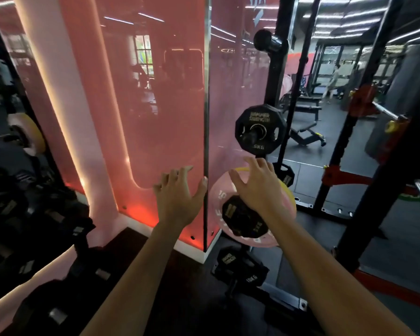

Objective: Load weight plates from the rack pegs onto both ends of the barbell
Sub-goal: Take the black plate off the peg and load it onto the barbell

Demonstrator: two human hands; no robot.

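A black rack upright [277,76] carries plates on side pegs. A black 5 kg plate [260,128] hangs on the middle peg. Below it a pink plate [220,194] sits on a lower peg with a small black plate [243,220] in front of it and a yellow plate edge [287,190] behind. My right hand [255,187] reaches over the pink plate with fingers spread, holding nothing. My left hand [180,195] is spread open beside it, in front of the red glass panel. Another black plate [240,266] sits near the floor. A barbell end [388,112] rests on the rack at the right.
A red glass panel with a metal corner edge [206,132] stands straight ahead. Black dumbbells [29,214] fill a rack at the left. An empty black peg [269,41] sticks out near the top. A bench [303,135] and a distant person [332,80] are beyond the rack.
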